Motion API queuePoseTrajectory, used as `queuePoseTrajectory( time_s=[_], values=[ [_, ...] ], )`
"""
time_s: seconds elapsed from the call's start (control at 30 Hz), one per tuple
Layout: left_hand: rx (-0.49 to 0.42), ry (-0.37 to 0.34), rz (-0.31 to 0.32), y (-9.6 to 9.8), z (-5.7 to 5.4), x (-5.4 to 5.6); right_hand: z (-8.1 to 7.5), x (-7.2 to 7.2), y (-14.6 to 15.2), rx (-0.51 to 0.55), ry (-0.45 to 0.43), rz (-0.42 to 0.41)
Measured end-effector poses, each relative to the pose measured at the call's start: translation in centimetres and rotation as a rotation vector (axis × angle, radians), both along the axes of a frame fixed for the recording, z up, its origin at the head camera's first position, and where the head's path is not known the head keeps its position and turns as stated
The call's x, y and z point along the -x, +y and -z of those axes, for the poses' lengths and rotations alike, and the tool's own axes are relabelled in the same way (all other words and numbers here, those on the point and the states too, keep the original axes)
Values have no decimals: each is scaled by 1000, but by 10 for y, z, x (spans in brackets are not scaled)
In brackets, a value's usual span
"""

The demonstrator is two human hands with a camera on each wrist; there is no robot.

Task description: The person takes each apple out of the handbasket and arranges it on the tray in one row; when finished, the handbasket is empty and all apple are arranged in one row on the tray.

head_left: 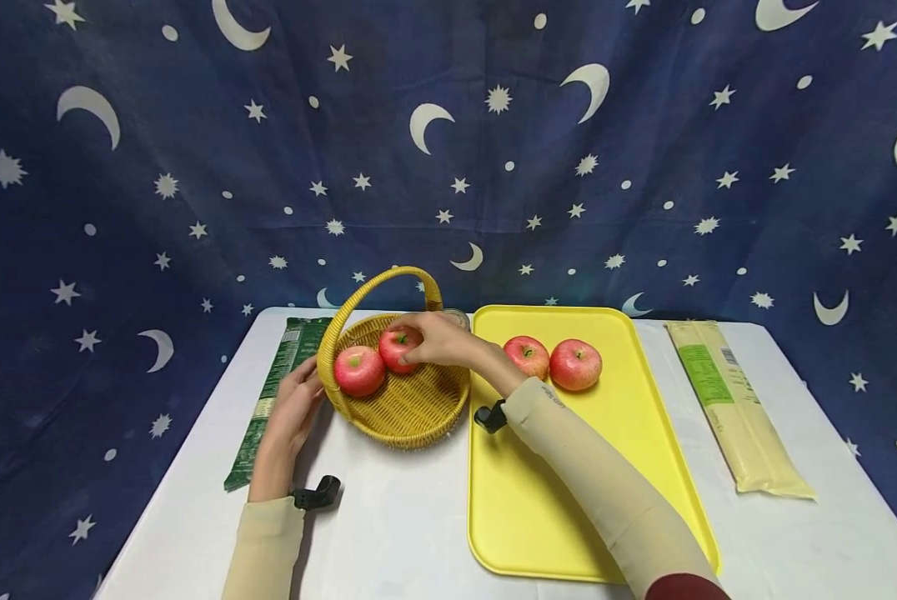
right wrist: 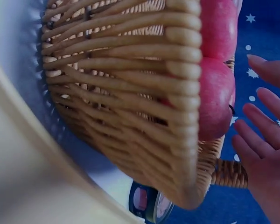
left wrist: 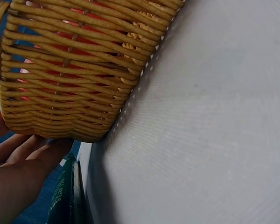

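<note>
A yellow wicker basket (head_left: 413,412) with a tall handle stands on the white table, holding two red apples. One apple (head_left: 359,373) lies at its left side; the other apple (head_left: 393,350) sits beside it toward the back. My right hand (head_left: 445,340) is over the basket at that second apple. In the right wrist view, its fingers (right wrist: 261,123) are spread and apart from the apple (right wrist: 214,100). My left hand (head_left: 291,412) touches the outside of the basket at its left, fingers (left wrist: 51,156) resting against the weave.
Right of the basket lies a yellow tray (head_left: 561,492) with two more apples, one (head_left: 527,357) beside the other (head_left: 576,365). A green package (head_left: 274,387) lies at left, a beige package (head_left: 734,408) at far right. A round container (head_left: 458,317) stands behind the basket.
</note>
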State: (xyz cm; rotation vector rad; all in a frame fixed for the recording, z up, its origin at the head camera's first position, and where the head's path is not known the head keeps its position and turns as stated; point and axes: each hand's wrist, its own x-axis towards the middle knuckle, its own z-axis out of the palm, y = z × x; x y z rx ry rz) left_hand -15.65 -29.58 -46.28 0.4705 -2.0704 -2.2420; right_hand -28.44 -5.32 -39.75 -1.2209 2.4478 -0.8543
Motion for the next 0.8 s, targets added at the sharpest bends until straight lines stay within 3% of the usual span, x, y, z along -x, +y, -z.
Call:
queuePoseTrajectory(
  time_s=[0.43, 0.8],
  values=[
    [5, 0, 5, 2, 2, 0, 8, 5, -10, -37, -34, -54],
    [-3, 2, -10, -1, -3, -1, 5, 7, -10, -57, -24, -69]
  ],
)
